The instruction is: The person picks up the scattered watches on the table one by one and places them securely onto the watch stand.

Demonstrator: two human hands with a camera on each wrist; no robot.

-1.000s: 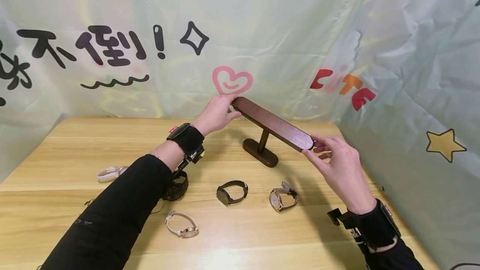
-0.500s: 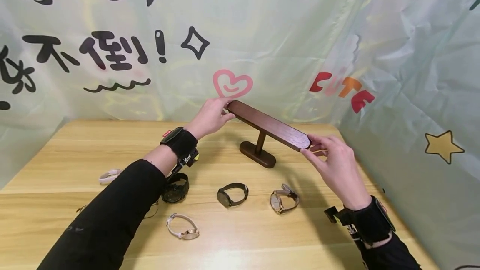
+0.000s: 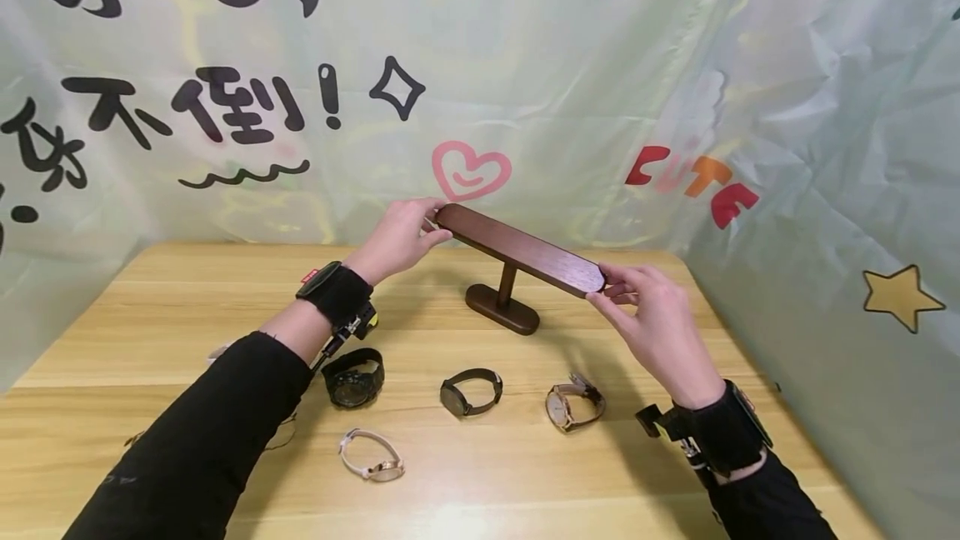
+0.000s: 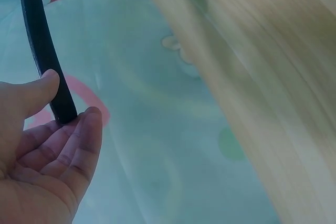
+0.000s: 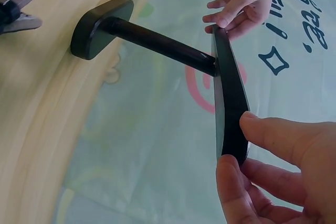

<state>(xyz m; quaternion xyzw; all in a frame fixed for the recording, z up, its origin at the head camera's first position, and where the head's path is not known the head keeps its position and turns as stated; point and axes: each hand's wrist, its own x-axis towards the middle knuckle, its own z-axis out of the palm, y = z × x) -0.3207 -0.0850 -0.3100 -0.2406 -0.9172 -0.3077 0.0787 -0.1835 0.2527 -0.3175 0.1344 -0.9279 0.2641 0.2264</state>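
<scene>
A dark brown wooden T-shaped display stand (image 3: 517, 250) has a long round-ended bar on a post and an oval base (image 3: 501, 309). My left hand (image 3: 397, 238) pinches the bar's far left end between thumb and fingers; the left wrist view shows its thumb (image 4: 48, 85) on one face. At the nearer right end, my right hand (image 3: 656, 319) pinches the bar with thumb and fingertips. The bar slants down to the right in the head view. In the right wrist view the base (image 5: 102, 27) is close to the tabletop; whether it touches, I cannot tell.
On the wooden table (image 3: 480, 498) lie a black watch (image 3: 354, 382), a slim dark watch (image 3: 468, 394), a brown-strapped watch (image 3: 573, 405) and a pale-strapped watch (image 3: 372, 457). My left sleeve (image 3: 180, 432) partly covers other items. A printed cloth (image 3: 555, 90) hangs behind.
Both hands have moved left together with the stand, which shifts left in the head view. The left sleeve uncovers more of the black watch. Both grips stay the same.
</scene>
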